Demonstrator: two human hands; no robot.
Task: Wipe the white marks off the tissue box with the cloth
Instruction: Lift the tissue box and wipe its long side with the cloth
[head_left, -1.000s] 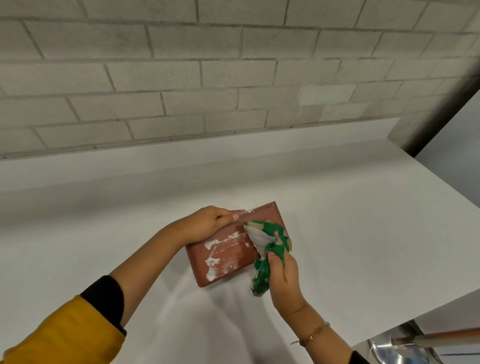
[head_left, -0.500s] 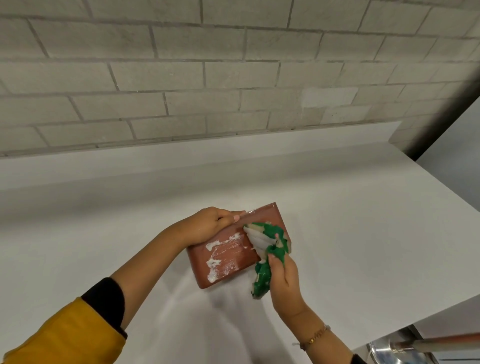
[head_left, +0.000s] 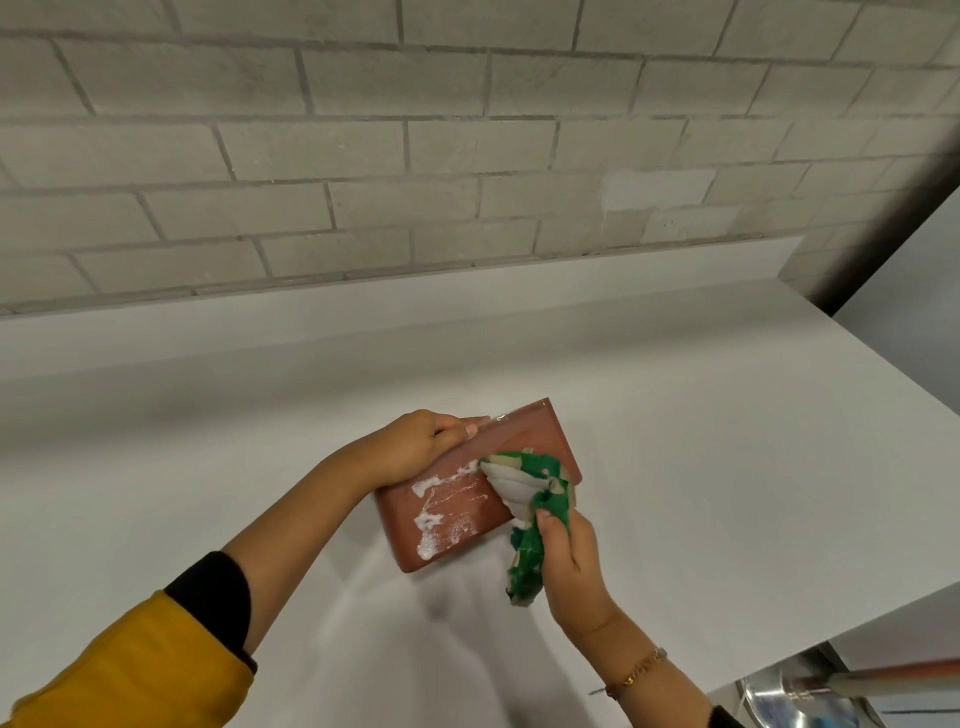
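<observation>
I am gripping the tissue box (head_left: 519, 434) with my left hand (head_left: 415, 447). The fingers are curling over its far long edge, and the thumb (head_left: 470, 430) is lying straight along the near side of that edge, so the hand is clamping the box from above at its left end. My right hand (head_left: 569, 561) is closing around the green cloth (head_left: 527, 558). The thumb is pinching the bunched fabric against the curled fingers, the upper folds are pressing on the right part of the box's broad reddish-brown face, and a loose tail is hanging below my fist. The box is sitting tilted between my hands over the white counter (head_left: 675, 467), in front of the pale brick wall (head_left: 415, 156). From this angle I cannot tell whether its lower corner is touching the surface. White marks (head_left: 428, 519) are streaking the left half of the face, just beside the cloth. Any lettering on the box is too smeared and blurred for me to read. A gold bracelet (head_left: 636, 670) is circling my right wrist, and a yellow sleeve (head_left: 130, 670) with a black cuff (head_left: 213, 592) is covering my left forearm.
</observation>
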